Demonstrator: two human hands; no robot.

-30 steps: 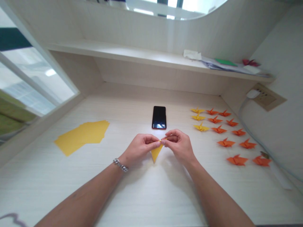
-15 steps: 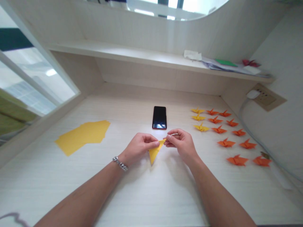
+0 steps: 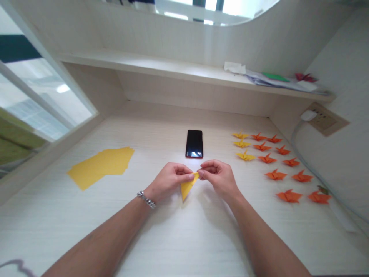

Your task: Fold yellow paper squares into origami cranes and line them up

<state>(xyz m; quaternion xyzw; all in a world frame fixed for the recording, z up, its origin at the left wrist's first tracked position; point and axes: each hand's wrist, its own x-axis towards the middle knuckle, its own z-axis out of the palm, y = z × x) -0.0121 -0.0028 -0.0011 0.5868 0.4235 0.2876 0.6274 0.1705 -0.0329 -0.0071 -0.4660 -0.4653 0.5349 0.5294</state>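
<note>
Between my hands is a folded piece of yellow origami paper (image 3: 188, 188), with one point hanging down toward me. My left hand (image 3: 175, 176) pinches its upper left side between thumb and fingers. At the upper right corner, the thumb and fingertips of my right hand (image 3: 218, 178) close on the paper. Just beyond the hands lies a black phone (image 3: 194, 144), screen up. To the right stand yellow paper cranes (image 3: 245, 156) in a short column, beside several orange paper cranes (image 3: 276, 174).
A fanned stack of yellow paper sheets (image 3: 100, 166) lies on the left of the desk. A shelf (image 3: 173, 71) runs across the back, with papers (image 3: 268, 79) on its right end. A white cable (image 3: 305, 163) drops from the wall socket (image 3: 327, 119) along the right edge.
My right hand has moved slightly left and inward, its fingers closer together on the paper's corner. The left hand stays almost still.
</note>
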